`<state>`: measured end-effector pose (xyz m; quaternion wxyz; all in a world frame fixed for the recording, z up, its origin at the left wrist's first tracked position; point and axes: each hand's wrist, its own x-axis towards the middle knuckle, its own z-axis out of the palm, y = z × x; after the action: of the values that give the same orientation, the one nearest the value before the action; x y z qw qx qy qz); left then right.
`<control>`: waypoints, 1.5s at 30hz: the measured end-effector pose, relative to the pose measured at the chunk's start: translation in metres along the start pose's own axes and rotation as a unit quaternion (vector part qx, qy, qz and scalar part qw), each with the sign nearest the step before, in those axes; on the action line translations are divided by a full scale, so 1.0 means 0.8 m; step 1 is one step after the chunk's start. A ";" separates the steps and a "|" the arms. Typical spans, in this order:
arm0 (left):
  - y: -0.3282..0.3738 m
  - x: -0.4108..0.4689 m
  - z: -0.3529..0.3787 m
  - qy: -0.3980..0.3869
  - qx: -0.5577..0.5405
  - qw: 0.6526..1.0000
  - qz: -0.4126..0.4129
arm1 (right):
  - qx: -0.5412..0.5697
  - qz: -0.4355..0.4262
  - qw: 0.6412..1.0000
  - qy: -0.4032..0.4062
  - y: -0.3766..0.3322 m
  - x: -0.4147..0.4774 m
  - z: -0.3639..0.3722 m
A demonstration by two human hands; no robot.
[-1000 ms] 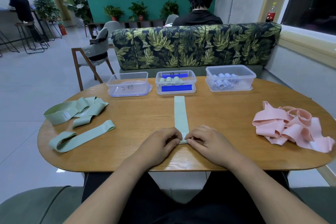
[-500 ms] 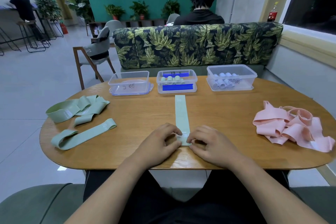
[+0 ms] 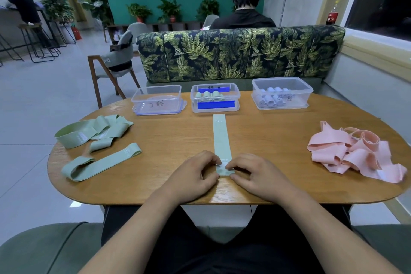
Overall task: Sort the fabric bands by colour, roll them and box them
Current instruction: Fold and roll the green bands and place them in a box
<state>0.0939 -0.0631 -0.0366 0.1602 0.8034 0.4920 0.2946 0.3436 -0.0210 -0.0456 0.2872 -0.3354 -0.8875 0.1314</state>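
Several loose green bands (image 3: 95, 133) lie unrolled at the left edge of the table (image 3: 169, 140); left hand (image 3: 195, 176) and right hand (image 3: 258, 176) pinch the near end of the flat green band (image 3: 220, 138), its roll barely begun; middle box (image 3: 194, 101) and right box (image 3: 305, 98) hold few rolls; the pink heap (image 3: 355, 155) waits at the right edge

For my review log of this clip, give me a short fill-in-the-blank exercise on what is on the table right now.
1. The flat band, whose near end the left hand and the right hand both pinch, is ____ in colour.
2. The pile of pink bands lies on the person's ____ side of the table.
3. The empty box stands to the ____ of the box with green rolls.
Missing words: green; right; left.
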 end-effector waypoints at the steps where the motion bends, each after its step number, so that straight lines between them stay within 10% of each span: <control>1: 0.000 0.000 0.000 -0.001 0.000 1.000 0.004 | -0.002 0.000 1.000 0.002 0.000 0.000 0.000; 45: -0.016 0.015 0.016 0.021 0.035 0.998 -0.038 | -0.001 0.076 0.997 -0.013 0.015 0.011 0.008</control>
<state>0.0973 -0.0464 -0.0497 0.1330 0.7828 0.5354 0.2879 0.3405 -0.0063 -0.0519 0.2650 -0.4003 -0.8632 0.1564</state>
